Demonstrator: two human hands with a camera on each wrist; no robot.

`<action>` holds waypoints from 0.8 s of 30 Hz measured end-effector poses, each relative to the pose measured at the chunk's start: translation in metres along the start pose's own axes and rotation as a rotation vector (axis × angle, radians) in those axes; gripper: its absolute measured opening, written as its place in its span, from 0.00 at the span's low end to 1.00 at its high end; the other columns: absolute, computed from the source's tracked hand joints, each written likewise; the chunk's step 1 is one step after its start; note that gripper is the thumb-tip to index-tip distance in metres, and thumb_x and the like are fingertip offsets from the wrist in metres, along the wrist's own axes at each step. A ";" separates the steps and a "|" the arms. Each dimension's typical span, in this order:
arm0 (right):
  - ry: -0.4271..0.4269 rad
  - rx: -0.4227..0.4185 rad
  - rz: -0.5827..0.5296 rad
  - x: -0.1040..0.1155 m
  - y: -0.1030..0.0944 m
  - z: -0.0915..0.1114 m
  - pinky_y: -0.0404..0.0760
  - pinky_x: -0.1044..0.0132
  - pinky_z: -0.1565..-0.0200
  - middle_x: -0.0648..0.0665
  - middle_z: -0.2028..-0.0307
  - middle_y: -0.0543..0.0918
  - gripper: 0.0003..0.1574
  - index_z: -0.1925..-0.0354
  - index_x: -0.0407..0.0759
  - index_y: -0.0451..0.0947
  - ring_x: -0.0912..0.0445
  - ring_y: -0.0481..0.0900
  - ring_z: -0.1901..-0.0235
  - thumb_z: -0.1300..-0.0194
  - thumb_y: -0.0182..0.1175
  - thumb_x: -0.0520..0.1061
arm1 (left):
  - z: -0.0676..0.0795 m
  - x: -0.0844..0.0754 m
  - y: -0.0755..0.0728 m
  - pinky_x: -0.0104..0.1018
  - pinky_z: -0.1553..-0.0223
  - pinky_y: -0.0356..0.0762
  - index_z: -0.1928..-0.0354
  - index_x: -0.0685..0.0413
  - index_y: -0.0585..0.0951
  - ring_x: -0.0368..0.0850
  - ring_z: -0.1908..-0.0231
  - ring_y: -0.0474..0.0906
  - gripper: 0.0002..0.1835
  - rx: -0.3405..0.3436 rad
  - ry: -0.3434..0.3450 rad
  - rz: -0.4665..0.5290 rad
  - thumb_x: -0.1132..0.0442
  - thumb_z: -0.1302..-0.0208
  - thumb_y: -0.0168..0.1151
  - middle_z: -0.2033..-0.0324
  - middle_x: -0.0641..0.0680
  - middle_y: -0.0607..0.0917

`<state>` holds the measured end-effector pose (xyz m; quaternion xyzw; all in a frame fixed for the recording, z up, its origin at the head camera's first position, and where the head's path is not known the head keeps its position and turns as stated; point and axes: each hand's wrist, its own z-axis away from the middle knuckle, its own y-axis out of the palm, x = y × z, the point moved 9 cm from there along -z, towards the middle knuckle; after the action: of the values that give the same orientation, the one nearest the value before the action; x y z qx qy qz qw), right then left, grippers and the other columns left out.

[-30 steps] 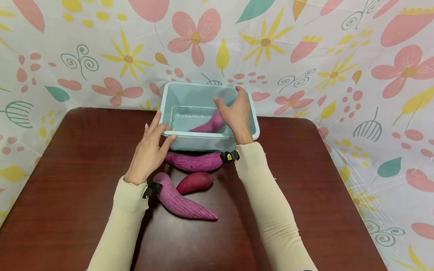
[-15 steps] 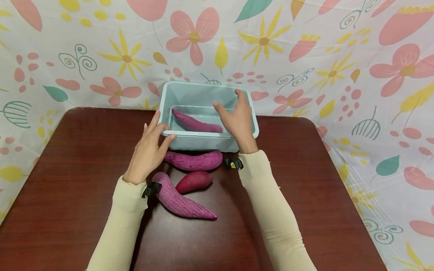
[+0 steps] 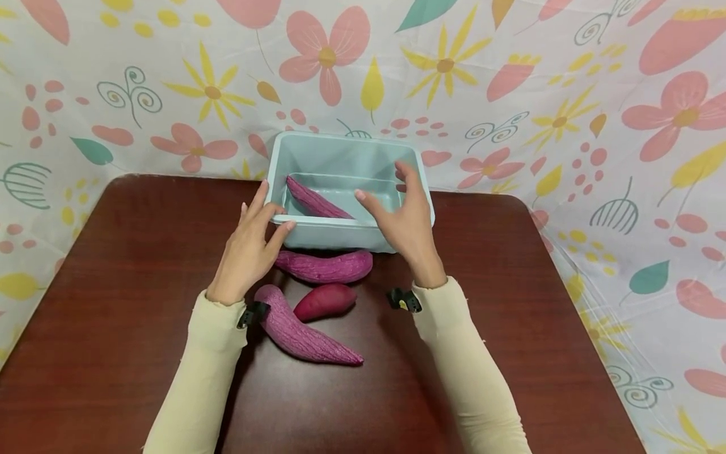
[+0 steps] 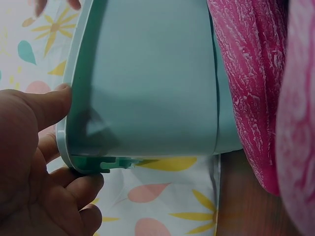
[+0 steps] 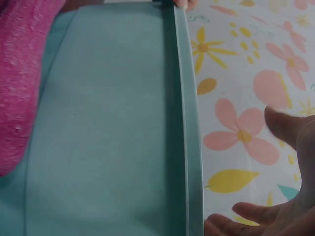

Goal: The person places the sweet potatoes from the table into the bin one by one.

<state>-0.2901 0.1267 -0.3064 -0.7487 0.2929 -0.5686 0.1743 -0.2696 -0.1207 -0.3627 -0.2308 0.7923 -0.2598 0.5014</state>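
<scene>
A light blue plastic box (image 3: 334, 238) stands at the back of the table. My left hand (image 3: 241, 258) grips its front-left corner, with the thumb (image 4: 54, 105) on the front of the rim and fingers bent round the side. Inside the box lies a long purple sweet potato (image 3: 314, 200), its right end hidden by the front wall. My right hand (image 3: 408, 227) hangs over the box's front-right part, thumb and fingers spread, holding nothing. Just in front of the box lies another long purple sweet potato (image 3: 329, 267), its left end behind my left hand.
Nearer the person lie a smaller reddish sweet potato (image 3: 326, 301) and a large curved purple one (image 3: 300, 334), close to the left wrist's black camera (image 3: 253, 314). Behind the brown table (image 3: 493, 328) hangs a flower-patterned cloth (image 3: 340, 107).
The sweet potato in the box has dropped from beside my right hand to lie flat toward the left. My right hand has drawn back toward the person. My left hand keeps its place.
</scene>
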 end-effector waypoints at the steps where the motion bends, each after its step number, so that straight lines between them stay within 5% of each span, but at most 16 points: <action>1: -0.017 -0.003 -0.007 0.001 0.000 0.003 0.71 0.57 0.40 0.50 0.35 0.67 0.54 0.31 0.54 0.56 0.54 0.69 0.39 0.48 0.65 0.69 | 0.000 0.000 0.000 0.50 0.24 0.41 0.51 0.55 0.74 0.51 0.26 0.51 0.18 0.000 0.000 -0.001 0.49 0.31 0.53 0.25 0.53 0.49; 9: -0.149 0.011 -0.101 0.009 0.002 0.028 0.70 0.57 0.40 0.53 0.37 0.70 0.51 0.32 0.61 0.57 0.58 0.70 0.42 0.49 0.71 0.60 | -0.001 0.002 0.001 0.49 0.24 0.40 0.51 0.55 0.74 0.50 0.25 0.48 0.18 0.001 -0.011 0.004 0.48 0.31 0.53 0.25 0.53 0.49; 16: -0.244 -0.005 -0.242 0.033 -0.009 0.053 0.72 0.44 0.43 0.41 0.41 0.74 0.49 0.34 0.46 0.63 0.48 0.73 0.45 0.51 0.73 0.40 | -0.001 0.002 0.000 0.49 0.24 0.41 0.51 0.55 0.74 0.49 0.25 0.48 0.18 -0.007 -0.007 0.004 0.49 0.32 0.54 0.25 0.53 0.49; 24: -0.214 0.069 -0.324 0.030 -0.005 0.070 0.72 0.42 0.44 0.39 0.41 0.74 0.48 0.34 0.42 0.62 0.41 0.74 0.45 0.51 0.71 0.34 | -0.001 0.002 0.001 0.49 0.24 0.42 0.50 0.54 0.74 0.51 0.25 0.48 0.18 0.000 -0.016 0.012 0.49 0.32 0.54 0.25 0.52 0.48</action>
<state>-0.2168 0.1064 -0.3019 -0.8358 0.1289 -0.5161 0.1360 -0.2718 -0.1211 -0.3648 -0.2282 0.7896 -0.2551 0.5092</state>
